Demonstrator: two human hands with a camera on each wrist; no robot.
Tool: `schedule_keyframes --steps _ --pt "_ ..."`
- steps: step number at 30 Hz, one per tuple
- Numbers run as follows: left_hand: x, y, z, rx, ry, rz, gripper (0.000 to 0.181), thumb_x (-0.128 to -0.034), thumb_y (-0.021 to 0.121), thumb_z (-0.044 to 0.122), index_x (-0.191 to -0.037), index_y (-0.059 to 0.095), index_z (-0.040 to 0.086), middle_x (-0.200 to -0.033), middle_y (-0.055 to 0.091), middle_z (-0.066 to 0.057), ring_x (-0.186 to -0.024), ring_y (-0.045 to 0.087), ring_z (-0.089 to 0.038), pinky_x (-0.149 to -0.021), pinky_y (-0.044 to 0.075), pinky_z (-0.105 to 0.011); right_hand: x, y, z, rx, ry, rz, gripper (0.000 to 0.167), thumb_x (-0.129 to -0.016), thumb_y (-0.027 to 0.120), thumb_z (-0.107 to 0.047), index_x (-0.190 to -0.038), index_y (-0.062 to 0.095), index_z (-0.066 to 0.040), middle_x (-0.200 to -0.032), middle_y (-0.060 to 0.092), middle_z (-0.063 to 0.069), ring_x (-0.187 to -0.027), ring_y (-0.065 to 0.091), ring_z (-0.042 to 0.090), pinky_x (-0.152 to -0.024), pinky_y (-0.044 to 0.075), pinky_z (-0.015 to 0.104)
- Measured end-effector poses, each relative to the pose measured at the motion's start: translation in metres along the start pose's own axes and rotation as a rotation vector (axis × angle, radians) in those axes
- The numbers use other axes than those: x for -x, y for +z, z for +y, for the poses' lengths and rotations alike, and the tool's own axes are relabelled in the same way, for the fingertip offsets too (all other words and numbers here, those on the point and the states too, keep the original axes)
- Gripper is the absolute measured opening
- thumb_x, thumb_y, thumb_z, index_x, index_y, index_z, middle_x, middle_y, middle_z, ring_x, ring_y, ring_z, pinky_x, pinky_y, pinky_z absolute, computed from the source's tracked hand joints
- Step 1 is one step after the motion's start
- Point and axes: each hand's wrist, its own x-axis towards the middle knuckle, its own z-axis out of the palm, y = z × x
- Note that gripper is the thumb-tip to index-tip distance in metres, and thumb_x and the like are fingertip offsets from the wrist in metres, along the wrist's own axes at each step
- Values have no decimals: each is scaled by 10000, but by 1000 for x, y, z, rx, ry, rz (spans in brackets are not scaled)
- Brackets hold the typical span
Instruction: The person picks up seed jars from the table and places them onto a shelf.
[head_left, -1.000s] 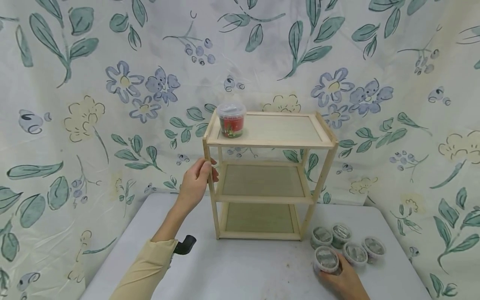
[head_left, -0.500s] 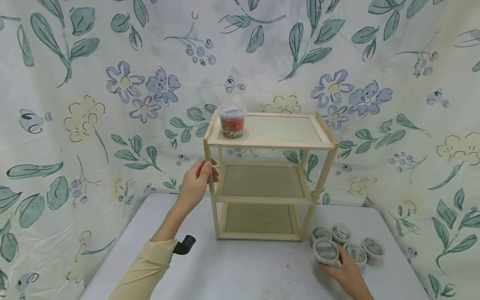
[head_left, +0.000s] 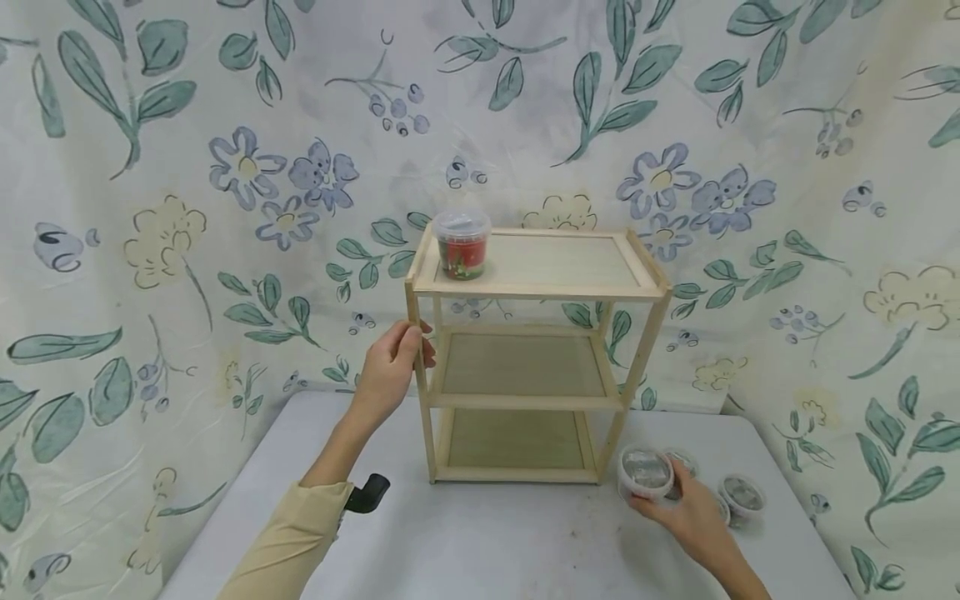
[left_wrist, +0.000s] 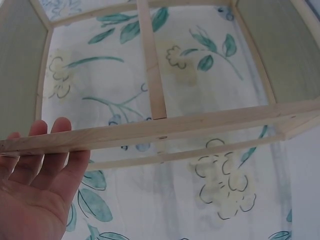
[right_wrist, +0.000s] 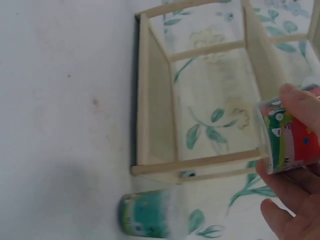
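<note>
A three-tier wooden shelf [head_left: 570, 260] stands on the table. My left hand [head_left: 386, 375] grips its left front post at the height between the top and middle tiers; in the left wrist view the fingers [left_wrist: 60, 125] wrap round the wooden bar. My right hand [head_left: 697, 517] holds a clear-lidded plastic tub [head_left: 647, 472] just right of the shelf's foot. The right wrist view shows this tub's red and green label [right_wrist: 295, 135], pinched between thumb and fingers, raised off the table. Another tub with a red label [head_left: 462, 254] sits on the top tier's left end.
More lidded tubs stand on the table at the right, such as one tub [head_left: 742, 496] at the far side; others are partly hidden behind my right hand. A teal-labelled tub [right_wrist: 145, 214] stands near the shelf. Floral cloth [head_left: 300, 167] hangs behind the white table [head_left: 510, 542].
My right hand has lifted the tub from the group and moved it up, towards the shelf. My left hand has stayed on the post.
</note>
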Motion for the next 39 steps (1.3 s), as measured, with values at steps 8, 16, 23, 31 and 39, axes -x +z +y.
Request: schedule_keyframes --steps 8,16,23,31,39 --pt "8 -2 26 -3 -3 -10 290 -1084 371 173 -1137 556 -43 -938 607 -297 -886 632 -422 -823 521 -495 -8 -23 -32 -56 -159 89 783 -776 855 -276 -1364 454 52 -1242 623 263 -1155 601 425 -920 485 566" --pt "6 -2 21 -2 -16 -10 306 -1087 366 203 -1139 552 -34 -936 605 -279 -885 629 -403 -840 521 -488 -21 -46 -64 6 -331 158 732 -769 857 -221 -1342 483 38 -1205 653 222 -1108 629 391 -893 485 594" --pt "-1 0 -5 -6 -27 -8 335 -1090 365 271 -1168 559 9 -948 618 -224 -883 645 -339 -834 540 -406 -30 -78 -105 -7 -380 142 769 -786 848 -254 -1392 445 -4 -1289 603 213 -1223 552 408 -980 404 655" --pt "6 -2 23 -4 -3 -23 311 -1089 361 201 -1159 548 -38 -945 598 -277 -888 634 -405 -834 547 -419 -51 -114 -145 -61 -516 213 770 -785 846 -165 -1413 435 7 -1311 582 189 -1255 539 374 -1025 420 577" --pt "6 -2 25 -2 -13 -20 313 -1089 360 199 -1159 554 -37 -954 602 -285 -900 633 -408 -842 537 -448 -75 -135 -180 -91 -536 266 759 -806 833 -179 -1434 434 -28 -1344 552 156 -1282 531 331 -1040 439 458"
